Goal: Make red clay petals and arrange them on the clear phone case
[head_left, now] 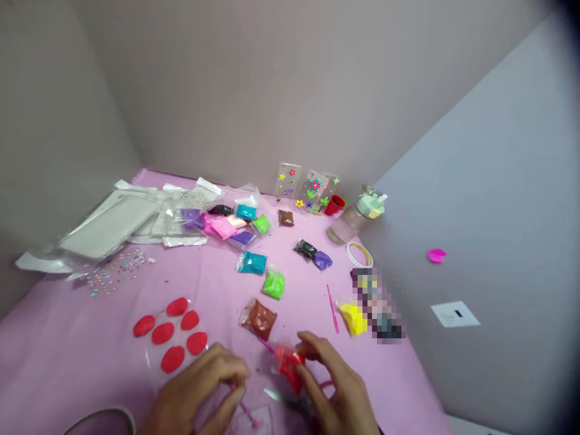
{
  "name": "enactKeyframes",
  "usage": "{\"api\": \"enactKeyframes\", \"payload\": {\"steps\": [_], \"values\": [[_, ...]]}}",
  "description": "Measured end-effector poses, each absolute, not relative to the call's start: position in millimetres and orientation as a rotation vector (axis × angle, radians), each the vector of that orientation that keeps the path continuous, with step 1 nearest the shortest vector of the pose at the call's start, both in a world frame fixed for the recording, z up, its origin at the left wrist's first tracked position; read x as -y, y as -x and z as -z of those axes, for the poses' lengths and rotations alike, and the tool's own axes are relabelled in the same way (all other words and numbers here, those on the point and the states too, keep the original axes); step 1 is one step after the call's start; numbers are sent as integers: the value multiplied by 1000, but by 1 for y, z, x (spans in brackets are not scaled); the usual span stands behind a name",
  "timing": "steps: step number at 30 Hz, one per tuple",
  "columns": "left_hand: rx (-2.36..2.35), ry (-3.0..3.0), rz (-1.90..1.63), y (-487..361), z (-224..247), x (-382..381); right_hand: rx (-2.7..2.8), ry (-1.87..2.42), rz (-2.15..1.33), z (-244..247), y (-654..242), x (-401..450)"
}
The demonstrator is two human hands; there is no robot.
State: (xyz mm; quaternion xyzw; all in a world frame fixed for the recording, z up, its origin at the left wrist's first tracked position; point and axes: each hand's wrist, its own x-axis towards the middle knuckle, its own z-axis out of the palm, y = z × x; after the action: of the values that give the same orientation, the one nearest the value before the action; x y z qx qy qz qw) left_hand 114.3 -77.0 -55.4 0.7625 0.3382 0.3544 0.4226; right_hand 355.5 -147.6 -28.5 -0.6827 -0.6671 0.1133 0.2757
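Between the fingers and thumb of my left hand [203,383] is a thin pink modelling tool [248,414], its end pointing down towards the front edge. My right hand [338,386] grips a small clear packet of red clay [290,367] by its side. Another pink stick [266,345] pokes out behind that packet. Just beyond lies a packet of brown clay [261,319]. Left of my hands, several flattened red clay petals [172,359] rest on a clear sheet [156,353]. Something dark beneath my right hand is mostly hidden.
Clay packets, including green [274,284], teal [252,263] and yellow [353,318], dot the pink cloth [217,290]. Packaged clear phone cases [109,223] pile up at left. Decorated cases [312,190] lean on the wall beside a water bottle [347,225]. A tape roll [359,255] lies right.
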Motion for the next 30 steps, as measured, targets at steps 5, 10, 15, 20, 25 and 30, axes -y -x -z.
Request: {"api": "enactKeyframes", "payload": {"steps": [5, 10, 15, 20, 25, 30], "values": [[-936, -1789, -817, -113, 43, 77, 1701, 1607, -545, 15, -328, 140], [-808, -1650, -755, -114, 48, 85, 1663, 1429, -728, 10, -318, 139], [-789, -1678, -666, -114, 47, 85, 1592, 1387, -639, 14, -313, 140], [-803, -1791, -648, -115, 45, 83, 1625, 1317, -485, 35, -305, 145], [-867, -1856, -741, -124, 43, 86, 1616, 1281, -408, 43, -293, 146], [-934, -1957, -884, -126, 37, 88, 1566, 1256, -532, 28, -288, 137]]}}
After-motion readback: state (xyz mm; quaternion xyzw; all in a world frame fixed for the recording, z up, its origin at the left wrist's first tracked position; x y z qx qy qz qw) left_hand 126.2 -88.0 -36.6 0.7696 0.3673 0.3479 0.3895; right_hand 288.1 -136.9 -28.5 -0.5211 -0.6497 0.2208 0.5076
